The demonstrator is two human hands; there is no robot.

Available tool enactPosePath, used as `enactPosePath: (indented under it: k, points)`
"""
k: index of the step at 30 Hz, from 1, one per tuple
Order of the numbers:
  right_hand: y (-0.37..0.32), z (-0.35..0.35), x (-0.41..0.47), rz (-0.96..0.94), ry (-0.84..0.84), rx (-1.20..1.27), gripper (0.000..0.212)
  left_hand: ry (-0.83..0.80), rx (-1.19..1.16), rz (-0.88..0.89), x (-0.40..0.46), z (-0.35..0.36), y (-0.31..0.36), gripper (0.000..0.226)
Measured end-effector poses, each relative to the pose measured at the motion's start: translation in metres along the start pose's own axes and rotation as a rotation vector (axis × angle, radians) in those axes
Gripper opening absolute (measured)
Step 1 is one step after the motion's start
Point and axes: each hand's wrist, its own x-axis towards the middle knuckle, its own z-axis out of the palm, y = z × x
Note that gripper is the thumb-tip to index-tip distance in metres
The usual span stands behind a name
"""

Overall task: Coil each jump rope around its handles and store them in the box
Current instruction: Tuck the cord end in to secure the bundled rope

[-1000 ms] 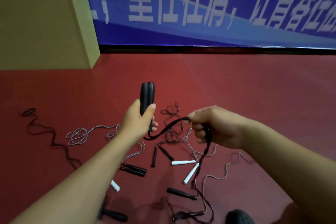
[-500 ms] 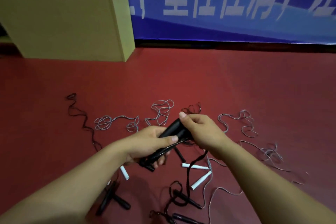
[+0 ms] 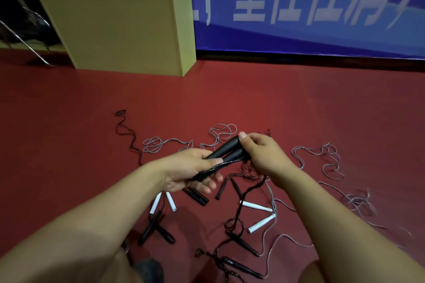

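My left hand [image 3: 188,171] grips the lower end of a pair of black jump-rope handles [image 3: 226,149] held side by side, pointing up and to the right. My right hand [image 3: 264,154] pinches the black rope against the handles' upper end. The black rope [image 3: 247,193] runs along the handles and hangs down from my right hand to the floor. The tan box [image 3: 119,30] stands at the back left by the wall.
Several other jump ropes lie tangled on the red floor [image 3: 299,103] below my hands: black handles [image 3: 156,227], white handles [image 3: 257,205], grey cords [image 3: 331,163] spreading right. A blue banner [image 3: 299,7] covers the wall. A metal chair leg [image 3: 20,39] shows at far left.
The handles have come down from upright to a slant. My right hand has moved in from the right and onto the handles' upper end. The view has swung left.
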Motion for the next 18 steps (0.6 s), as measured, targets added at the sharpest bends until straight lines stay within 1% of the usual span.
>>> enactPosePath:
  k: [3,5,6,7,8,9,10,12,13,14,16,18]
  points:
    - [-0.003,-0.012,-0.001,0.033,-0.063,0.131,0.031,0.029,0.068,0.046,-0.006,-0.009,0.002,0.014]
    - [-0.006,-0.021,-0.002,0.046,-0.156,0.203,0.017,0.058,0.114,0.051,-0.008,-0.018,0.002,0.009]
    - [-0.009,-0.022,-0.004,0.06,-0.22,0.222,0.02,0.066,0.14,0.046,-0.01,-0.024,0.002,0.008]
    - [-0.009,-0.023,-0.006,0.075,-0.286,0.214,0.027,0.068,0.165,0.038,-0.01,-0.028,0.001,0.008]
    - [-0.01,-0.023,-0.008,0.087,-0.335,0.174,0.033,0.065,0.187,0.028,-0.009,-0.032,0.001,0.008]
    - [-0.007,-0.023,-0.01,0.079,-0.364,0.075,0.033,0.063,0.201,0.022,-0.008,-0.034,-0.001,0.008]
    - [-0.006,-0.022,-0.011,0.042,-0.368,-0.073,0.027,0.06,0.211,0.018,-0.007,-0.038,-0.001,0.008]
    - [-0.003,-0.023,-0.011,-0.031,-0.299,-0.419,0.003,0.054,0.223,0.011,-0.004,-0.044,-0.003,0.008]
    - [-0.001,-0.025,-0.009,-0.054,-0.253,-0.544,0.017,0.049,0.224,0.007,-0.002,-0.048,-0.003,0.007]
    - [0.001,-0.027,-0.009,-0.059,-0.213,-0.603,0.028,0.041,0.221,0.002,0.0,-0.051,-0.003,0.007]
    - [0.004,-0.03,-0.008,-0.044,-0.157,-0.601,0.04,0.008,0.214,-0.009,0.005,-0.057,-0.005,0.008]
    - [0.008,-0.032,-0.007,0.012,-0.183,-0.534,0.044,-0.048,0.202,-0.027,0.009,-0.062,-0.007,0.016]
